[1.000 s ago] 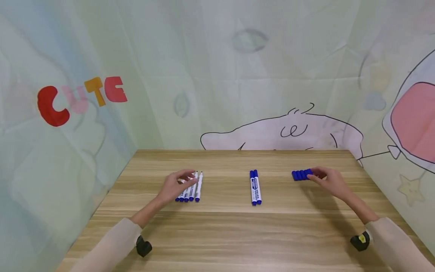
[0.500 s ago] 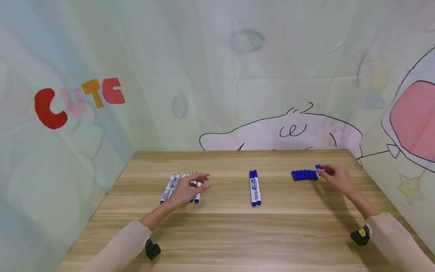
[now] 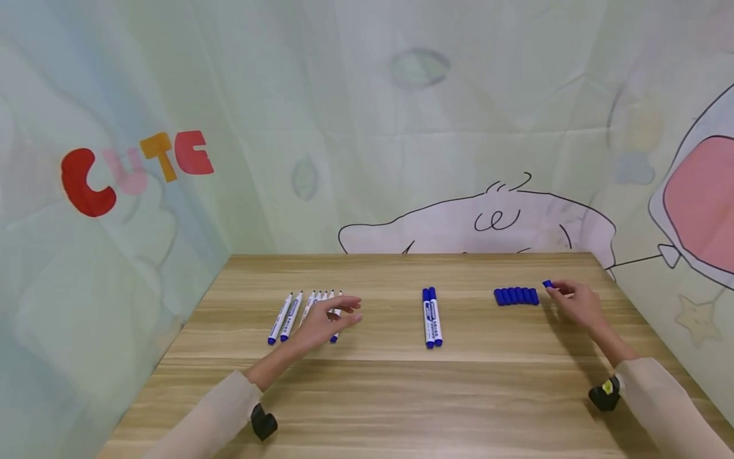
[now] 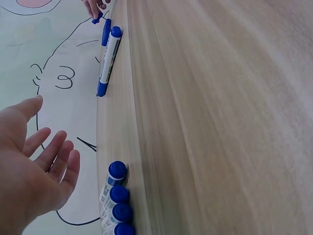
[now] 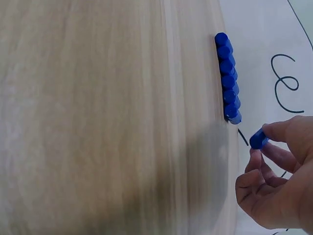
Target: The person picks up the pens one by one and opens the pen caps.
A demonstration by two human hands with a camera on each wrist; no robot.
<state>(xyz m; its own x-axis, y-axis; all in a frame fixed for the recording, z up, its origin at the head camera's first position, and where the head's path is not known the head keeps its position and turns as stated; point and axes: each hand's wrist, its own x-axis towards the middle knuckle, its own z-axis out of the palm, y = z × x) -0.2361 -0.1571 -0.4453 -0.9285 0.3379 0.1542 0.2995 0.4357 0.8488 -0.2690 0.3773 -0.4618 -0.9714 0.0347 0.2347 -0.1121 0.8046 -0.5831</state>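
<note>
My right hand (image 3: 579,305) pinches a single blue marker cap (image 5: 257,140) between thumb and fingers, slightly above the table. Just left of it lies a side-by-side row of several blue caps (image 3: 516,296). Over on the left, my left hand (image 3: 322,320) hovers with relaxed, spread fingers and holds nothing. Beneath and beside it lie several uncapped white markers (image 3: 279,320) with blue ends, tips toward the back; the hand covers part of them in the head view. Two capped markers (image 3: 432,319) lie together mid-table, between the hands.
The wood-grain table (image 3: 367,408) reaches back to a printed cloth backdrop (image 3: 321,159) with cartoon drawings. Cloth also hangs along the left and right sides. Dark devices (image 3: 264,422) sit at both sleeve cuffs.
My right hand has shifted right from the end of the cap row, lifting one cap off the table. My left hand has drifted right over the uncapped markers, exposing the leftmost ones.
</note>
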